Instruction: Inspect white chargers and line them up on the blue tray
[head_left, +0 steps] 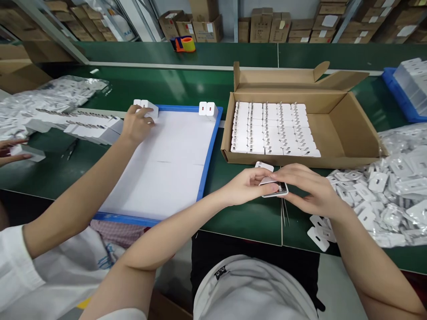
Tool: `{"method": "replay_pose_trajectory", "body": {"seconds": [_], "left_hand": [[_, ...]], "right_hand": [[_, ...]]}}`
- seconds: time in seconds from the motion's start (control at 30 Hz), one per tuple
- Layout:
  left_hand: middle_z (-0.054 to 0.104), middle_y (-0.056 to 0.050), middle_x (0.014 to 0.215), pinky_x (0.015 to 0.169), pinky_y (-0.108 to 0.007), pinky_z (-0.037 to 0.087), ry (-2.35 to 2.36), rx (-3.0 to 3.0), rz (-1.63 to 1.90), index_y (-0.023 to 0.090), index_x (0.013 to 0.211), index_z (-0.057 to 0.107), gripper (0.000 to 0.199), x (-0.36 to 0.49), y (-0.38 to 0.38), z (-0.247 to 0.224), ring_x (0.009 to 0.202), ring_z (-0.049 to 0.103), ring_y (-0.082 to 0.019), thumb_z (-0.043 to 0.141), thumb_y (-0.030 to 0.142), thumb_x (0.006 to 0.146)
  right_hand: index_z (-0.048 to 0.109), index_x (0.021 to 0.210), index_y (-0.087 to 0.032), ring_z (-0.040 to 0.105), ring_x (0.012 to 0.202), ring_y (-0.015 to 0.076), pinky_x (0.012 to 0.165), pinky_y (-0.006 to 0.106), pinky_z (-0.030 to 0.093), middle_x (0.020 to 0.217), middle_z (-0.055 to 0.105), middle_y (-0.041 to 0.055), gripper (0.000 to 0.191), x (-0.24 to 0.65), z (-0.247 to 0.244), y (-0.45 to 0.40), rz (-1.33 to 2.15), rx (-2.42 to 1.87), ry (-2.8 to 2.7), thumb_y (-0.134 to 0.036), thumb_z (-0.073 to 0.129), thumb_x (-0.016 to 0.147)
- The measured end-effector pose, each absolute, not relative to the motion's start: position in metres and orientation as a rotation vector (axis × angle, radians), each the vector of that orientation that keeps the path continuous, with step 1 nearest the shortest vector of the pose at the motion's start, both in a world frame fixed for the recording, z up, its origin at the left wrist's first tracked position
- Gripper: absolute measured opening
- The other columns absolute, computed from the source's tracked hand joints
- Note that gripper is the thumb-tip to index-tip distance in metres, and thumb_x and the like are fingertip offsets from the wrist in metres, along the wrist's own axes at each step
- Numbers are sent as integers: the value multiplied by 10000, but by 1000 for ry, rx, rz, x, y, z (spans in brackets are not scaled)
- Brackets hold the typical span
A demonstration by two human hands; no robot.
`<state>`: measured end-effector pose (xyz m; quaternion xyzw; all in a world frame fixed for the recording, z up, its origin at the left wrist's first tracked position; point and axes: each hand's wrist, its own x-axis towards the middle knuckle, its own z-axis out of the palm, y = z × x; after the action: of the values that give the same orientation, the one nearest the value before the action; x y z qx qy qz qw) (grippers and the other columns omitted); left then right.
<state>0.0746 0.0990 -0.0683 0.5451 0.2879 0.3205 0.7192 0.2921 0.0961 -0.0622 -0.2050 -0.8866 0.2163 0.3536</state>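
Both hands (305, 189) hold a small device (279, 189).

Both hands (276, 184) together, fingers pinching, forearms converging

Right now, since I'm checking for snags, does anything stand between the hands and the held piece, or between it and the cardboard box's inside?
Nothing separates the left hand and right hand from the held piece. Toward the inside, another white piece and the front wall of the cardboard box intervene.
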Motion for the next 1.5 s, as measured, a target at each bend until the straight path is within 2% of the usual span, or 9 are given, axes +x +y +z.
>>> {"method": "replay_pose_trajectory", "body": {"seconds": [0.17,0.3,0.53,0.67,0.83,1.1,1.27,1.5], "left_hand": [[670,-85,927,811,-299,489,604,1271,744,100,975,666,396,76,97,-66,873,621,-171,746,443,793],[669,-93,955,820,-296,490,642,1301,743,104,1000,658,417,77,96,-66,914,628,-188,731,464,802],[672,-118,1021,850,-298,490,679,1305,789,92,1034,676,509,76,97,-68,969,632,-212,702,542,798],[677,-114,1053,818,-299,501,668,1296,816,112,1125,687,602,73,96,-64,962,636,-215,570,639,857],[682,-104,1100,884,-314,494,695,1387,888,134,1125,704,548,71,96,-62,1042,619,-233,547,605,891],[682,-119,1071,849,-306,502,720,1420,908,112,1147,684,577,72,96,-64,979,629,-217,529,609,899],[685,-116,1022,748,-282,502,755,1430,871,101,1116,697,593,72,95,-63,836,614,-177,507,622,903],[702,-109,1084,887,-298,509,679,1448,897,132,1113,708,500,74,95,-65,1030,639,-219,510,555,935]], "right_hand": [[456,1455,-303,650,981,213,801,368,566,1209,680,66,569,291,-67,97,415,-527,-2279,-170,630,930],[438,1467,-314,662,993,229,768,379,575,1208,686,65,594,289,-72,98,352,-523,-2266,-151,626,927],[489,1406,-314,648,1043,253,832,434,577,1175,683,76,571,284,-68,96,491,-583,-2187,-107,644,897],[514,1336,-327,648,1082,271,874,481,569,1189,673,72,553,284,-62,93,469,-534,-2128,-70,649,865],[527,1319,-281,634,1124,292,903,492,560,1230,651,109,530,287,-65,92,280,-561,-2257,-53,627,851],[547,1281,-235,649,1086,272,857,441,579,1206,658,120,444,276,-70,87,158,-585,-2199,-115,666,870],[584,1189,-162,655,1039,269,836,431,563,1124,675,142,362,270,-70,85,164,-575,-2138,-67,671,851],[569,1160,-177,652,1012,270,805,441,554,1085,666,132,290,269,-72,83,187,-567,-2123,-93,617,887]]}}
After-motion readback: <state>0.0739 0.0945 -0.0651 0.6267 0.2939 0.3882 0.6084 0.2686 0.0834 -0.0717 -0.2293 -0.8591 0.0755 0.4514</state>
